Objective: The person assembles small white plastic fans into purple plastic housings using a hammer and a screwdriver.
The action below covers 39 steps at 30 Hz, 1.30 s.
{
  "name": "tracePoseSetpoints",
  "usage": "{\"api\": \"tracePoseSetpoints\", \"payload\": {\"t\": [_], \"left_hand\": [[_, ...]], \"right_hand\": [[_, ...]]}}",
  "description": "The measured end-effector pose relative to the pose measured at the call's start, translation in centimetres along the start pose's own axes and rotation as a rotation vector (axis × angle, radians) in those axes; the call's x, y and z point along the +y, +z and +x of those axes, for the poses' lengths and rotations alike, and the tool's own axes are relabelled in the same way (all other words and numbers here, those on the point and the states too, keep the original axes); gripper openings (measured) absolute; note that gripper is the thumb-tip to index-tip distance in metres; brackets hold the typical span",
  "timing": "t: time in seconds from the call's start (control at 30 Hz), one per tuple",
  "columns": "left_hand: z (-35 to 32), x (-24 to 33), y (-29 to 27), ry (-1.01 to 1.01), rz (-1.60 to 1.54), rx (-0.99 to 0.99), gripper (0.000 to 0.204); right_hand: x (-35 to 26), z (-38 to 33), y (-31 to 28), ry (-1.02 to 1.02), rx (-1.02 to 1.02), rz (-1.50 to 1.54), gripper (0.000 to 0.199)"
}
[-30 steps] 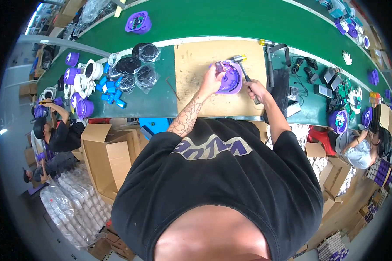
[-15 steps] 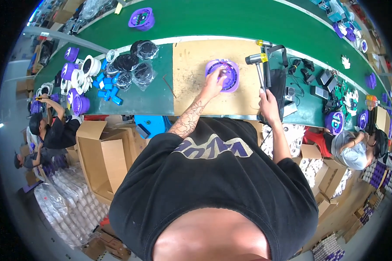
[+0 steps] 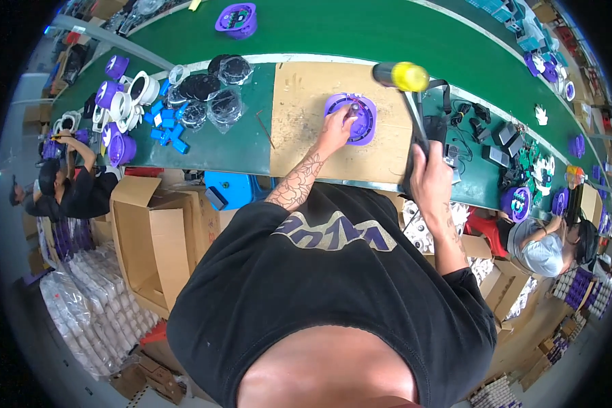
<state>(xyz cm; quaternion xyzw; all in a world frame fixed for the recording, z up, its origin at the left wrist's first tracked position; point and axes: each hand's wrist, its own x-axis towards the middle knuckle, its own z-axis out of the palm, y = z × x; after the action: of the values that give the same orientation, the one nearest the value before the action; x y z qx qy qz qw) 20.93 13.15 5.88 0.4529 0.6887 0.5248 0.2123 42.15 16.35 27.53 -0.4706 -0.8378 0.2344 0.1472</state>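
A round purple plastic housing [image 3: 370, 129] with a dark ring inside lies on a cardboard sheet [image 3: 299, 146] ahead of me. My left hand [image 3: 334, 130] is over its left part, fingers closed around a short, slim upright piece [image 3: 353, 109] with a dark top; its lower end is hidden. My right hand [image 3: 432, 175] grips the handle of a mallet [image 3: 409, 76] with a yellow face and a dark head. That head is raised above the board's upper right, apart from the housing. A second handle shows beside the mallet, mostly covered.
Black mesh discs in plastic [image 3: 224, 105], blue blocks [image 3: 166, 126] and white rings [image 3: 143, 88] lie to the left. Black adapters and cables [image 3: 479, 115] lie right. Another purple housing [image 3: 236, 20] sits on the green belt. People sit at both sides; an open carton [image 3: 146, 245] stands left.
My right hand has lifted the mallet nearer the camera, and its head now looks larger. My left hand stays at the housing with the slim piece. The purple housing on the belt has shifted right.
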Motion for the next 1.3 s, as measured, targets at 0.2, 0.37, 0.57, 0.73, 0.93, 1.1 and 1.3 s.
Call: {"api": "tracePoseSetpoints", "payload": {"t": [0.2, 0.37, 0.57, 0.73, 0.93, 1.1, 1.3], "left_hand": [[-0.1, -0.3, 1.5, 0.008, -0.099, -0.060, 0.033], [0.2, 1.1, -0.4, -0.076, -0.064, -0.050, 0.033], [-0.5, 1.0, 0.4, 0.127, 0.016, -0.004, 0.032], [-0.2, 0.3, 0.4, 0.006, -0.007, 0.006, 0.031], [-1.1, 0.3, 0.7, 0.114, 0.015, 0.024, 0.028], [-0.1, -0.2, 0.9, 0.125, 0.002, 0.009, 0.029], [-0.9, 0.4, 0.2, 0.063, 0.009, 0.016, 0.029]], "right_hand": [[4.6, -1.5, 4.6, -0.062, -0.335, -0.191, 0.026], [1.6, -2.4, 0.4, 0.022, -0.176, 0.043, 0.021], [2.1, -1.0, 0.9, 0.020, -0.150, -0.025, 0.023], [3.5, -1.1, 2.7, 0.057, -0.233, -0.137, 0.025], [0.6, -0.3, 0.4, 0.055, 0.030, -0.001, 0.023], [3.6, -0.6, 3.0, -0.050, -0.201, -0.108, 0.023], [-0.5, 0.3, -1.6, -0.042, 0.103, 0.026, 0.021]]}}
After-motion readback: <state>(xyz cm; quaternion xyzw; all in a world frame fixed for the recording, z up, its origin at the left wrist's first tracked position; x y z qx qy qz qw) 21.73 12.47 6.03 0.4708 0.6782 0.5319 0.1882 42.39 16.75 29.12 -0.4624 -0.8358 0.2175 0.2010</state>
